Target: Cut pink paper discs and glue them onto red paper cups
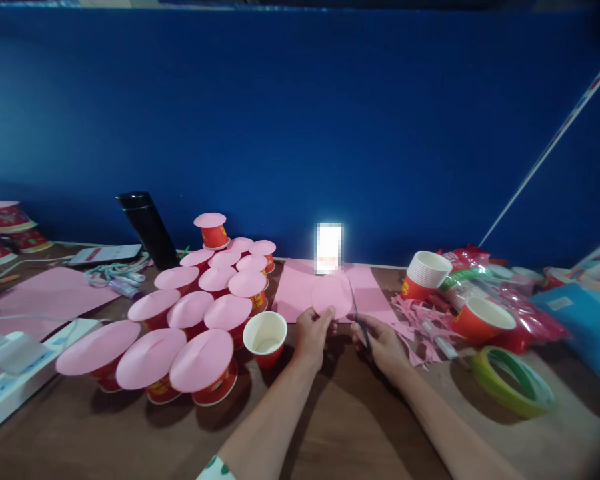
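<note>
My left hand (pixel 314 331) pinches a round pink paper disc (pixel 331 295) by its lower edge, above a pink paper sheet (pixel 300 287) lying on the brown table. My right hand (pixel 380 339) is closed on a pair of scissors (pixel 359 312) whose blades point up beside the disc's right edge. An open red paper cup (pixel 265 339) with a white inside stands just left of my left hand.
Several red cups capped with pink discs (pixel 200 317) crowd the left middle. A black flask (pixel 149 229), cables and a power strip (pixel 15 373) lie left. At right are stacked cups (pixel 425 275), a single cup (pixel 480 319), pink scraps, plastic bags and a green tape roll (pixel 511 380). A lit phone (pixel 329 248) leans on the blue wall.
</note>
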`<state>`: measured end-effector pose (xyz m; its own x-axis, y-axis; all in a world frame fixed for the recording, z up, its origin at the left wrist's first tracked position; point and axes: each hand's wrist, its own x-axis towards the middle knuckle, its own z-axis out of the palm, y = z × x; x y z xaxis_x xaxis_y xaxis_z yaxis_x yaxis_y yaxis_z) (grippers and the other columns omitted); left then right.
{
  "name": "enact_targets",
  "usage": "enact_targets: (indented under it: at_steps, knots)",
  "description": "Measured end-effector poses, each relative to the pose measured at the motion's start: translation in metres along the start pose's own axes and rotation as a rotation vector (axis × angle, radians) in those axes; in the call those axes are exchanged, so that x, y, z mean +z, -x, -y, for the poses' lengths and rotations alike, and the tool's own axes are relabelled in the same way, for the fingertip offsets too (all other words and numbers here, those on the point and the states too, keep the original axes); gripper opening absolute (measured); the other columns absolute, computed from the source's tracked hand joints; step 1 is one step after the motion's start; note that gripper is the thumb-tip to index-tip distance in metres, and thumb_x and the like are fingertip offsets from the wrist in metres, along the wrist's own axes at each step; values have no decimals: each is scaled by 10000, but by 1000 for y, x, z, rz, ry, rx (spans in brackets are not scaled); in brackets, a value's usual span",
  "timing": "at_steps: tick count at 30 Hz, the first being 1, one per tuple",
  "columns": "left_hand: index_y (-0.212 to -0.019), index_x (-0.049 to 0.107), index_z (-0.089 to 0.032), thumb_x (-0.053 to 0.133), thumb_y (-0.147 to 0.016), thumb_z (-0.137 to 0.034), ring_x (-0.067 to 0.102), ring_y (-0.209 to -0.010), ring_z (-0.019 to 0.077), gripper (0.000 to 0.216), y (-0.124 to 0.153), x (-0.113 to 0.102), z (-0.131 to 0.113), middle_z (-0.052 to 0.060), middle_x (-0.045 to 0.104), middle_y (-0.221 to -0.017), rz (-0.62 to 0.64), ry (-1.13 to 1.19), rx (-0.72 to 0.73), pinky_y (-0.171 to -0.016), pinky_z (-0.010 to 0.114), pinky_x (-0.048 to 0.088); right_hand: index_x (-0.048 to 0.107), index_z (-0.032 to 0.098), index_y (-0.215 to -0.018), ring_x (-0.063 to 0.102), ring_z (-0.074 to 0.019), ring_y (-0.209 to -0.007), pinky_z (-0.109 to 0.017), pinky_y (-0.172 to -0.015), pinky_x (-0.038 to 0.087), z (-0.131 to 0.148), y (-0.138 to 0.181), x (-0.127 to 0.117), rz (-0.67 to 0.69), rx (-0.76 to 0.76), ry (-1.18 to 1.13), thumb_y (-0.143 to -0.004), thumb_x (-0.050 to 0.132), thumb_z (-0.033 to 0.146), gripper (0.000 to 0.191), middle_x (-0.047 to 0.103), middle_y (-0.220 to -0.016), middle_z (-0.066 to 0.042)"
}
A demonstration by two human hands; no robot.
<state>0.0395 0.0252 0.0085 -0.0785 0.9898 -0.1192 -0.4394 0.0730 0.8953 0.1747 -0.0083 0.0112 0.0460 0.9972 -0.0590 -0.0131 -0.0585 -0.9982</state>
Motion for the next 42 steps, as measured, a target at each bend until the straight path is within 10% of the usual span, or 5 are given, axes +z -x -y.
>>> enact_targets:
  at_steps: [42]
  knots:
    - [-640, 588, -125, 759, -610, -379, 502, -441, 83, 308, 1, 0, -2, -22, 562, -496, -21, 0, -4, -444, 194, 396, 652, 177, -1020, 449, -90, -438, -198, -395, 327, 4, 2, 0, 8, -12, 29, -666, 713, 515, 493, 530, -545, 43]
